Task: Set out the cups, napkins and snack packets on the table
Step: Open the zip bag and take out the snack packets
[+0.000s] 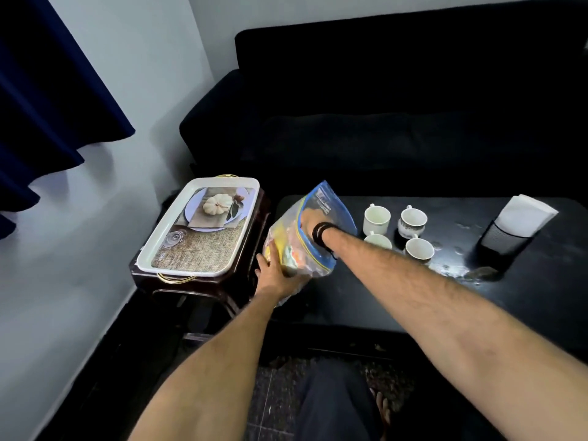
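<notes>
A clear plastic bag (321, 259) with a blue zip rim stands at the left end of the black table (525, 288). Yellow and orange snack packets (288, 249) show through it. My left hand (275, 275) grips the bag's lower left side. My right hand (313, 219) is reached inside the bag's mouth, seen blurred through the plastic; whether its fingers hold a packet I cannot tell. Several white cups (377, 218) stand together right of the bag. White napkins (525, 214) stick up from a black mesh holder (501, 246) at the right.
An empty white tray (251, 186) with gold handles and a printed pumpkin picture sits on a dark stool (197, 288) left of the table. A black sofa (397, 106) runs behind the table. A wall and a blue curtain (47, 90) lie to the left.
</notes>
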Available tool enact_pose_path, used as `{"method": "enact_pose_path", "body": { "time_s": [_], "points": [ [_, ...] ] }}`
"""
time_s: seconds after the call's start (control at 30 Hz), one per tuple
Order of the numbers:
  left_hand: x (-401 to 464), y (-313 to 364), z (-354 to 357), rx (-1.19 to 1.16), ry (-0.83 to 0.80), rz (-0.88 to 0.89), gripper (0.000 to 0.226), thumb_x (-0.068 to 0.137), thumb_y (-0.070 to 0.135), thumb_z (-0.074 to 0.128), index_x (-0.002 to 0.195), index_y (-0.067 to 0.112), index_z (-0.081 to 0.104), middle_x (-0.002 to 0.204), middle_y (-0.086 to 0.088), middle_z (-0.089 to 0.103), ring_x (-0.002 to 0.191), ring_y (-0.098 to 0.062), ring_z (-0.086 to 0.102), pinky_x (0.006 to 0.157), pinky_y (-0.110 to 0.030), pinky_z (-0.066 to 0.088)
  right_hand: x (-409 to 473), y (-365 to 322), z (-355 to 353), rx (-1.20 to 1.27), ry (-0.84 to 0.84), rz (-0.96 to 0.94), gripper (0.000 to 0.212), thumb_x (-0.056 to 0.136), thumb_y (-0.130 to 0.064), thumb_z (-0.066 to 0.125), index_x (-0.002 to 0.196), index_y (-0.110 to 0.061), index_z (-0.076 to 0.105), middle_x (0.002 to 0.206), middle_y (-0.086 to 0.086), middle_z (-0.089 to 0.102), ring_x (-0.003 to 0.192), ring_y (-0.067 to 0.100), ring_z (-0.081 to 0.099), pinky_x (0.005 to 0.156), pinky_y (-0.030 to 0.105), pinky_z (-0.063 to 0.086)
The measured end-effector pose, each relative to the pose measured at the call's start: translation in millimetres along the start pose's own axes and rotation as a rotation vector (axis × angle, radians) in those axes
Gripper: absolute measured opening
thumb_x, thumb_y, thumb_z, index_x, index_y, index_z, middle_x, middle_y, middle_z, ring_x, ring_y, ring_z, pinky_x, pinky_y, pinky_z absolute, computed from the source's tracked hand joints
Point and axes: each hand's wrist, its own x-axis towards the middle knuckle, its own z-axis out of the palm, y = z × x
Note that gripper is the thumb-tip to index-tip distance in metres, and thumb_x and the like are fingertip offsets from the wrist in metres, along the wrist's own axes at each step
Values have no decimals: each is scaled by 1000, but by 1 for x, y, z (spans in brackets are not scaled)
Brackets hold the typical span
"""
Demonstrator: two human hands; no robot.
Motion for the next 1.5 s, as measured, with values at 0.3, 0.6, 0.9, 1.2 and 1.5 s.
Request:
{"method": "enact_pose_path", "body": {
  "time_s": [0.3,0.6,0.9,1.2,1.5],
  "points": [
    [13,1,13,-91,63,-59,79,100,40,43,154,34,-13,161,-22,-5,146,-46,14,118,-53,21,11,61,-108,776,419,38,11,75,-10,78,78,-20,78,78,0,73,67,7,63,62,21,54],
    [13,-20,20,-202,272,101,77,88,38,29,157,23,-2,155,-23,24,130,-41,40,104,-41,32,27,122,-61,892,690,443,12,76,-22,72,85,-24,79,93,1,77,88,20,70,86,31,57],
    [22,-38,29,-243,380,331,67,97,19,39,155,5,9,161,-16,19,147,-29,23,120,-39,21,55,110,18,408,344,385,19,83,-16,66,99,-10,75,112,13,71,113,29,62,94,31,50],
    [34,-35,41,-229,450,284,92,79,51,28,157,10,2,161,-17,16,142,-29,29,109,-32,29,29,64,-57,461,523,-236,25,80,-41,72,73,-18,76,68,-7,72,61,6,65,64,26,56],
    [44,-45,50,-96,472,217,101,81,72,31,156,14,-3,161,-14,20,139,-33,37,103,-44,42,25,5,16,250,-142,13,21,89,-1,54,72,8,65,76,21,69,76,37,71,76,44,60]
  ]
}}
